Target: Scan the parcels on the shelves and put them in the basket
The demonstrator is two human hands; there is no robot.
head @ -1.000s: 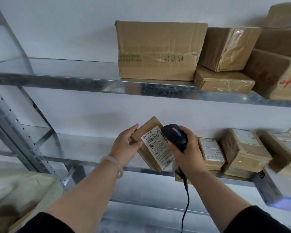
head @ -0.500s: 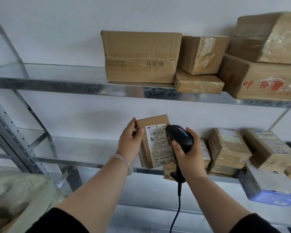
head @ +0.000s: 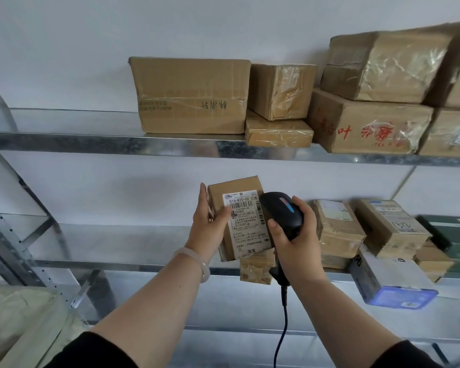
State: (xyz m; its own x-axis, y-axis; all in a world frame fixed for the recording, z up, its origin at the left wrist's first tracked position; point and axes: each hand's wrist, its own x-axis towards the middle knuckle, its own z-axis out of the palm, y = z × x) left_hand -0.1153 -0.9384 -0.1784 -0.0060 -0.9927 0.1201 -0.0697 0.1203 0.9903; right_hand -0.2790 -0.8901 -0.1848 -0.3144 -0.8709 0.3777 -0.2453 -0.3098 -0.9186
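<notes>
The left hand point(head: 209, 224) has fingers clamped round the parcel point(head: 241, 219), now turned upright from its earlier tilt, label facing out. Scanner point(head: 283, 213) just right of those fingers, right hand point(head: 295, 240) curled round it. Scan likely under way.

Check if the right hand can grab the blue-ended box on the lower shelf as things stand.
Probably not as is: the right hand grips the scanner, so its fingers are taken. The path looks free, though: the blue-ended box juts over the edge of the lower shelf, nothing in front.
</notes>
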